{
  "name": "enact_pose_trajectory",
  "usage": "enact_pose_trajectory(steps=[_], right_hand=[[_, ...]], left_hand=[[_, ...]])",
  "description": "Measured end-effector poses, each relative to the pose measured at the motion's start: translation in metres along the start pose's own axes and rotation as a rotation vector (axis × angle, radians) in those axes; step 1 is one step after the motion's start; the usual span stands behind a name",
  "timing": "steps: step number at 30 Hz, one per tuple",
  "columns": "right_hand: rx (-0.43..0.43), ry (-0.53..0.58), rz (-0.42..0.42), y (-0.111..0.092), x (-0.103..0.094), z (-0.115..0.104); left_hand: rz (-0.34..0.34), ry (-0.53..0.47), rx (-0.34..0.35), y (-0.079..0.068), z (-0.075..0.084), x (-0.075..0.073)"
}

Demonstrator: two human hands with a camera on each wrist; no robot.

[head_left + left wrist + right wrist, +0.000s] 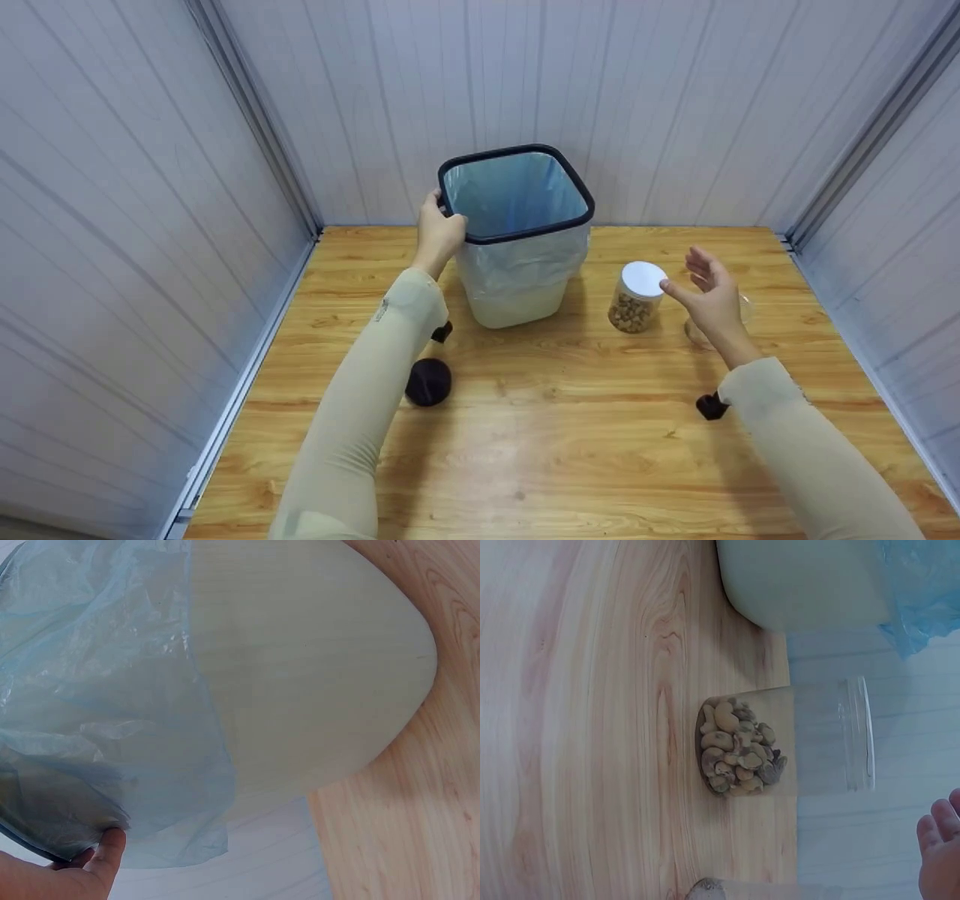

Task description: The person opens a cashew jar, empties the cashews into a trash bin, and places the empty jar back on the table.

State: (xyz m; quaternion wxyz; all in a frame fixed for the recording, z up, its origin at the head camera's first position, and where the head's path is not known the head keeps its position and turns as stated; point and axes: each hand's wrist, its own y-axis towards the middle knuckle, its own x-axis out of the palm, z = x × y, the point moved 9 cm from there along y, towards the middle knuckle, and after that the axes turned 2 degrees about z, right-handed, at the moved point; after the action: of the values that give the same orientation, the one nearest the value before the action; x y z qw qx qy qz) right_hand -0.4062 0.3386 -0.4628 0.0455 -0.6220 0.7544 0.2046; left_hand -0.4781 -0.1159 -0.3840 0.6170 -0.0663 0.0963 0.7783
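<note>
A bin (517, 304) with a black rim stands near the back wall, lined with a translucent bluish bag (112, 667). At the rim's left corner my left hand (440, 234) grips the edge, thumb on the outside over the bag (525, 262). Right of the bin stands a clear jar (821, 739) of cashew-like nuts, under a white lid (643, 279) in the head view. My right hand (709, 300) hovers beside this jar, fingers spread and holding nothing; its thumb overlaps the lid's edge in the head view.
Behind my right hand is a second clear container (697, 334), mostly hidden. A round black object (428, 382) lies on the wooden tabletop (555, 450) beside my left forearm. Pale panel walls (660, 112) enclose the back and both sides.
</note>
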Motion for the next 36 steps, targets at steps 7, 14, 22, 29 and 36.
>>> enact_pose_trajectory(steps=[7, 14, 22, 29, 36], right_hand=[[0.041, 0.043, -0.028, -0.002, 0.011, 0.005], [0.071, 0.029, -0.066, -0.004, 0.021, 0.014], [0.085, 0.024, -0.073, -0.008, 0.027, 0.021], [0.115, 0.014, -0.093, -0.010, 0.031, 0.032], [0.138, 0.007, -0.100, -0.010, 0.036, 0.045]], left_hand=[[-0.011, 0.009, -0.034, 0.000, -0.002, 0.000], [-0.017, -0.011, -0.032, -0.002, -0.002, 0.000], [-0.012, -0.023, -0.024, -0.003, -0.001, 0.000], [-0.023, -0.036, -0.028, -0.003, -0.002, 0.000], [-0.022, -0.012, -0.030, -0.004, -0.002, -0.001]])
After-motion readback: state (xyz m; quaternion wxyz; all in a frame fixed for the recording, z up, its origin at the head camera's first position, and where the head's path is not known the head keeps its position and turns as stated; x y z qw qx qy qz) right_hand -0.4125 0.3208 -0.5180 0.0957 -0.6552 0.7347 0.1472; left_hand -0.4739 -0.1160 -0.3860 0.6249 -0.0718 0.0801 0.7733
